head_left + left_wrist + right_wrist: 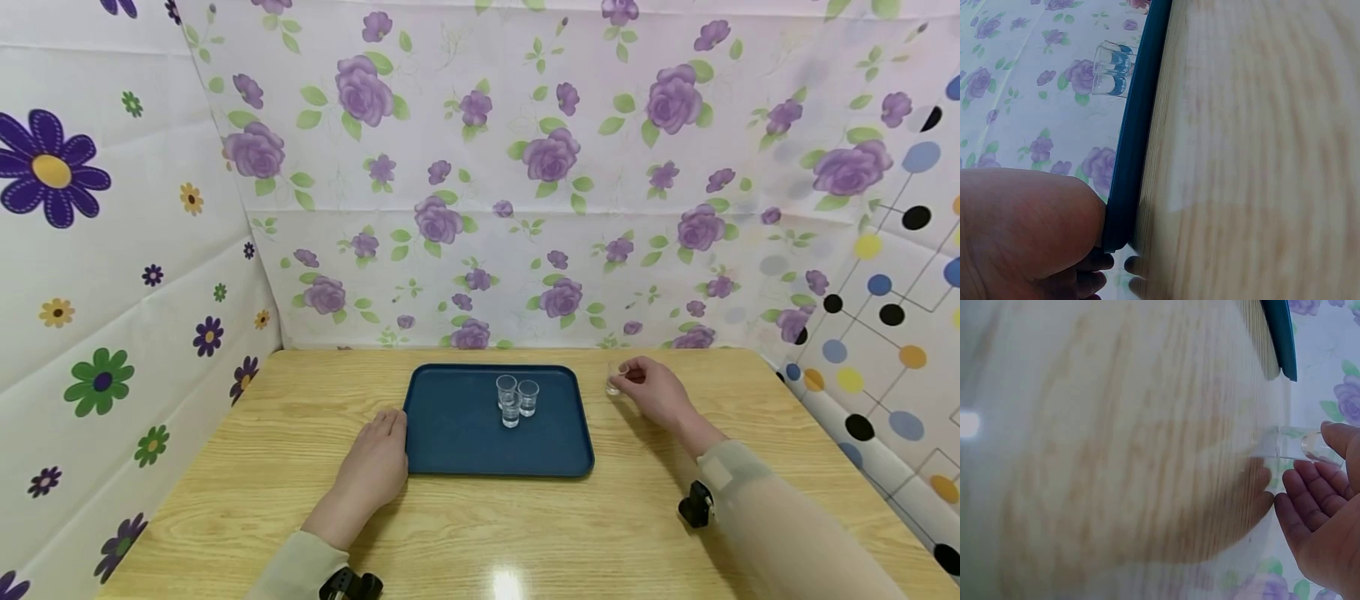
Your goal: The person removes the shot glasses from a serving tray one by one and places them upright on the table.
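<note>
right hand (654, 390) pinches single glass (612, 387) near rim, upright at table (495, 533) right of tray (450, 429); left hand (377, 457), loose, rests against tray's left edge, likely steadying it under three glasses (511, 415).

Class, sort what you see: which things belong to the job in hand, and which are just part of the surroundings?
In the job:
- blue tray, left hand at its edge
- three clear glasses on it
- fourth glass, pinched by the right hand

Surroundings:
- wooden table
- purple-flowered cloth
- dotted cloth
</note>
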`<state>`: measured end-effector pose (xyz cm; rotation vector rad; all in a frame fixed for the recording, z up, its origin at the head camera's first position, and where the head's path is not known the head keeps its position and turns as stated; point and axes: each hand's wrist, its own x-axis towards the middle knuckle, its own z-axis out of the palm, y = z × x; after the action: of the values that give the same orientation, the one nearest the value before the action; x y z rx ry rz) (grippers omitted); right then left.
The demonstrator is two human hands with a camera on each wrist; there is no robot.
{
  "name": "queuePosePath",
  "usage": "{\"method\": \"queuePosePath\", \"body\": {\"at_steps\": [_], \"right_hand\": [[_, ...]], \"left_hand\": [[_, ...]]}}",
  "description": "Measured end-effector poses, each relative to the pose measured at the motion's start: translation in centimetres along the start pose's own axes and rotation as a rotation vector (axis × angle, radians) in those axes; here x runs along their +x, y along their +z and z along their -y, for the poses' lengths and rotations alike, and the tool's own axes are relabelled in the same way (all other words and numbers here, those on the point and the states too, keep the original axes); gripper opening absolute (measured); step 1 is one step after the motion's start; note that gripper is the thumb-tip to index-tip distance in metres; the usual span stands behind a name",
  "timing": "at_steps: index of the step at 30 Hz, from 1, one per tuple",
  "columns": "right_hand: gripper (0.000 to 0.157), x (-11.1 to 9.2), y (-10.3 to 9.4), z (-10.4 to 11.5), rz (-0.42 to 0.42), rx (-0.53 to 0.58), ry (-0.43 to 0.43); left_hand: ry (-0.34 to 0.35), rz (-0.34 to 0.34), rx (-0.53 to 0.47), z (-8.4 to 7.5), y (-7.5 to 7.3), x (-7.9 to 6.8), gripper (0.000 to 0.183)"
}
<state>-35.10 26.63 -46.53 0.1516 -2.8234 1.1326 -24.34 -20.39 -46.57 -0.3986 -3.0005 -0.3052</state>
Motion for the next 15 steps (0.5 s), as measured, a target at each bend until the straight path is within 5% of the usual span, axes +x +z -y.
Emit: {"method": "queuePosePath", "body": {"at_steps": [15], "right_hand": [[0.044, -0.2, 0.12, -0.04, -0.004, 0.004, -0.019]], "left_hand": [[0.002, -0.005, -0.009, -0.13, -0.15, -0.09, 0.052]]}}
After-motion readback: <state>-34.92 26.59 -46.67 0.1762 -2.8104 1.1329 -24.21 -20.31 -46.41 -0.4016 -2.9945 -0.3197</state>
